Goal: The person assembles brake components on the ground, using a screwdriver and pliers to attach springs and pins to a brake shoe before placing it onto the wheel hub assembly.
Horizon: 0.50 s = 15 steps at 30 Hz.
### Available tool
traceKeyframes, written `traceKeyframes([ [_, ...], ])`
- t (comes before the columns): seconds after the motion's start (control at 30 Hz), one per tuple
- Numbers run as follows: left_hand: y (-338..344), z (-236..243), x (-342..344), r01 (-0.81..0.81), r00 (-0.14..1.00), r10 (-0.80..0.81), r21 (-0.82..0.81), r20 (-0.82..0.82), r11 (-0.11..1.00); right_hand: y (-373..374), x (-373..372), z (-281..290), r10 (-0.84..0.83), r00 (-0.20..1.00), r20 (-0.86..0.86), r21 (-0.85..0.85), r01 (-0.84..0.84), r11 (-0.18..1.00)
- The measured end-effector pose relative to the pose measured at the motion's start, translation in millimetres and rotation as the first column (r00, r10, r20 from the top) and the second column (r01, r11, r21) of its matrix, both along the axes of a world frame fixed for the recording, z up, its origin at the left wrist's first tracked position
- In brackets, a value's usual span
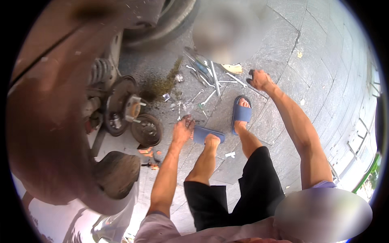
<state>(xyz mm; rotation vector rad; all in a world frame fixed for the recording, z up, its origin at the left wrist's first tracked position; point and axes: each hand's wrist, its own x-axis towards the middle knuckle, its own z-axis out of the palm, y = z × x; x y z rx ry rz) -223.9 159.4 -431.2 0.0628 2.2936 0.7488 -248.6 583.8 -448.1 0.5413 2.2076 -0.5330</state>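
My left hand [183,128] is low over the paving beside my blue sandal [207,134], its blackened fingers bent together. Whatever they pinch, if anything, is too small to make out. A small spanner [179,111] lies just beyond its fingertips. Farther right, my right hand [261,80] is near the end of a spanner [236,79], its dark fingertips curled in; I cannot tell what they enclose. Several more spanners and a long metal bar [215,79] lie in a loose pile left of it. A cream curved piece [232,69] lies at the pile's far side.
Left stands a vehicle's reddish-brown body [48,121] with an exposed wheel hub [133,107], a coil spring [99,71] and a tyre [162,30]. A round drum [146,129] holding small parts stands by my left hand. Dark grit [160,87] spreads beyond. A small white piece [230,154] lies between my legs.
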Motion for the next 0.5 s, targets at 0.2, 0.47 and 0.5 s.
traceKeyframes([
  [0.2, 45.9, -135.3, -64.7, 0.195, 0.975, -0.176, 0.137, -0.138, 0.971, 23.7, -96.0, -144.9, 0.099, 0.961, -0.259, 0.155, -0.059, 0.986],
  [0.47, 76.7, -184.5, -109.5, 0.443, 0.885, -0.361, 0.295, -0.294, 0.846, 26.7, -182.3, -196.8, 0.578, 0.771, -0.267, 0.215, -0.537, 0.816],
  [0.5, 77.5, -183.7, -109.7, 0.41, 0.91, -0.356, 0.34, -0.211, 0.846, 27.1, -187.1, -188.1, 0.527, 0.815, -0.242, 0.079, -0.524, 0.848],
])
